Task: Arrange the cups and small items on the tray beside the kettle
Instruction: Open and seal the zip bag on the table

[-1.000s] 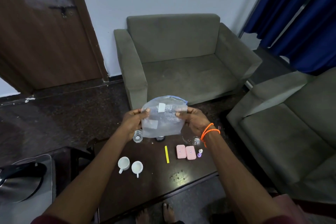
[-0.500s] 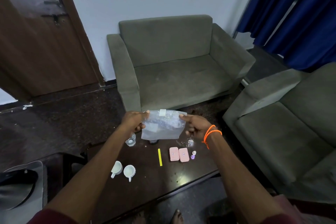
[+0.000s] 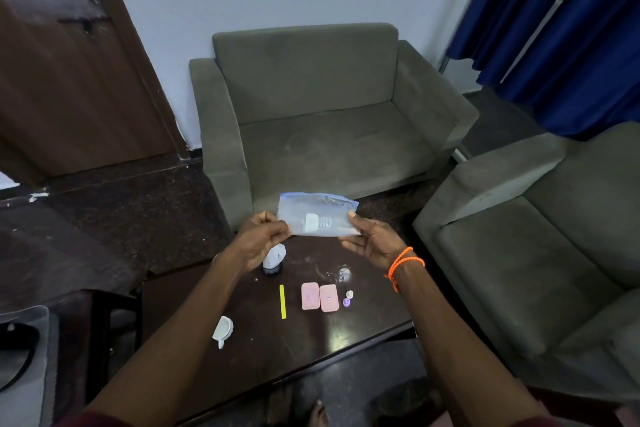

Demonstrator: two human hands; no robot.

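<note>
Cup (image 3: 223,328), white and lying tipped with its handle toward the near edge, sits on the left part of the dark table (image 3: 363,340), just beside the left forearm that crosses over that side. To its right lies a yellow strip (image 3: 283,301), then two pink cases (image 3: 319,297) side by side and touching, then two tiny caps (image 3: 348,298), one white and one purple, close together. A small clear item (image 3: 341,273), too faint to make out, rests a little farther back than the caps. Farther back and to the left stands a small white bottle (image 3: 273,260) on a dark base, partly hidden under the left hand (image 3: 260,240). Above the far edge of the table both hands hold up a clear plastic bag (image 3: 317,215) with a blue strip along its top and a white label on its front. The left hand pinches the bag's left edge between thumb and fingers; the right hand (image 3: 372,239) pinches the right edge the same way, and the bag hangs stretched flat between them. An orange band (image 3: 403,262) circles the right wrist. At the left edge of the view a pale tray (image 3: 33,388) shows with part of a dark kettle (image 3: 15,354) on it, well apart from the table items. A grey sofa (image 3: 325,121) stands beyond the table, another grey seat (image 3: 540,246) to the right, blue curtains (image 3: 568,28) far right, and a brown door (image 3: 69,62) far left.
</note>
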